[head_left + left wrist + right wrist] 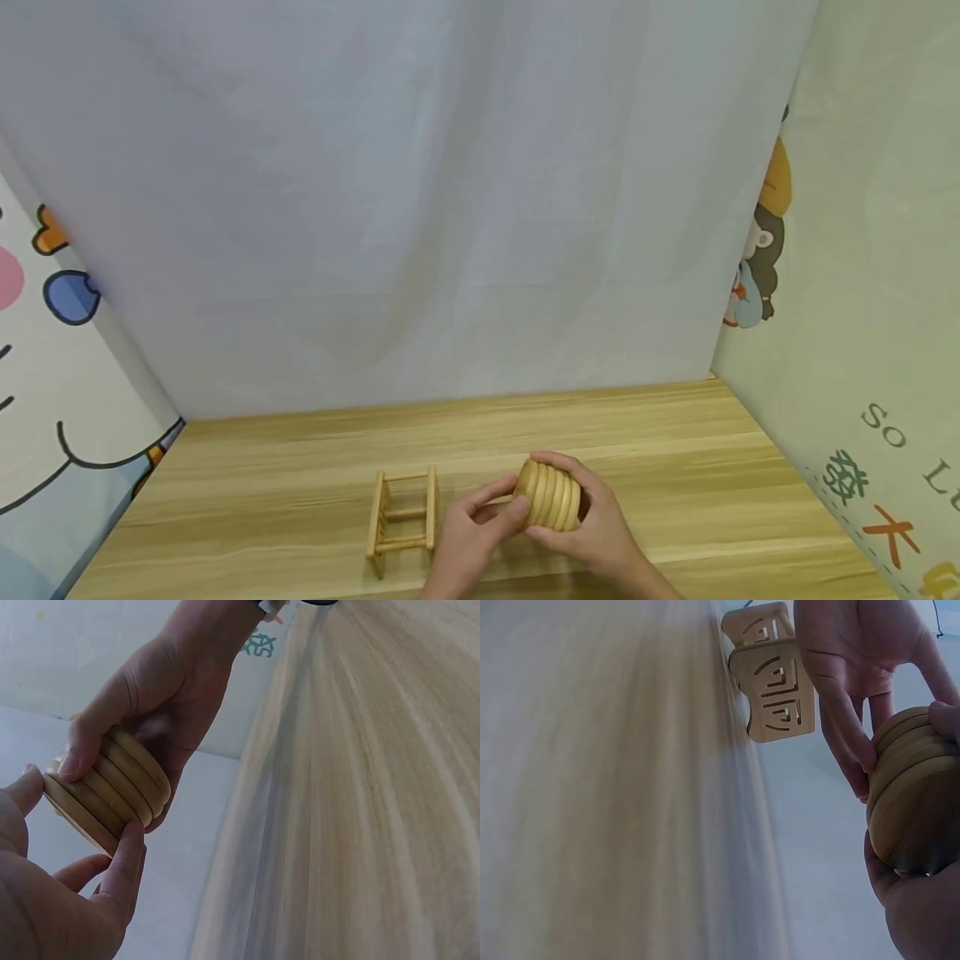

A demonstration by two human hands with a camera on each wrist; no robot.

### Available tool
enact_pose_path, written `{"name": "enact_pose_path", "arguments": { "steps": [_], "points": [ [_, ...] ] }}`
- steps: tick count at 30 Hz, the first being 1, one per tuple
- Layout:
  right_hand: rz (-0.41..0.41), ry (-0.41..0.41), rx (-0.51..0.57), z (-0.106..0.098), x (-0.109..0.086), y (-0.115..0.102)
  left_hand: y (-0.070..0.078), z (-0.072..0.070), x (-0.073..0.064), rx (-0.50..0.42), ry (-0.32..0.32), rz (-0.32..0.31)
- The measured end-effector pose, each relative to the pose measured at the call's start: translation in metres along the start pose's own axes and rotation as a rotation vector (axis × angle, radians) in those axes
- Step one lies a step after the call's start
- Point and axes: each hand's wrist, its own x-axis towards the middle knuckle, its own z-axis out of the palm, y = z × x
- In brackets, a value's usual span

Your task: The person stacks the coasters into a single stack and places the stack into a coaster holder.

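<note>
A stack of several round wooden coasters (552, 498) is held above the table on its side, its discs pressed together. My right hand (603, 529) grips round the stack from the right, thumb on one side and fingers on the other. From the left, my left hand (474, 533) pinches the coasters at their left end, as the left wrist view also shows. To the left of my hands, a wooden coaster rack (431, 510) stands on the table. Cut-out patterns mark its side panel (781, 696) in the right wrist view.
The wood-grain table (300, 467) runs back to a pale curtain (450, 250). A light green printed cloth (862, 333) hangs along the right side, and a cartoon-printed cloth (52, 400) along the left.
</note>
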Motion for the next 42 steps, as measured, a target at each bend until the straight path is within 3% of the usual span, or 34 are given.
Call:
{"name": "enact_pose_path", "arguments": {
  "steps": [4,5,10,15,21,33,42],
  "points": [
    [0.001,-0.007,-0.010,-0.001,-0.001,-0.001,-0.001,-0.001,0.001,-0.035,-0.015,-0.009],
    [-0.003,-0.006,-0.020,-0.001,-0.001,-0.002,-0.008,-0.004,0.006,-0.059,-0.023,-0.024],
    [-0.014,-0.025,-0.069,-0.002,0.003,-0.006,-0.003,-0.010,0.007,-0.051,-0.033,-0.035],
    [-0.033,-0.055,-0.077,0.003,0.010,-0.011,0.012,-0.015,-0.001,0.057,-0.009,0.026],
    [-0.048,-0.092,-0.079,0.014,0.022,-0.017,0.026,-0.027,-0.005,0.135,0.020,0.043],
    [-0.057,-0.189,-0.093,0.036,0.050,-0.027,0.039,-0.057,-0.011,0.138,0.086,0.062],
    [-0.027,-0.238,-0.085,0.056,0.068,-0.035,0.051,-0.087,-0.012,0.142,0.038,0.128]
  ]
}}
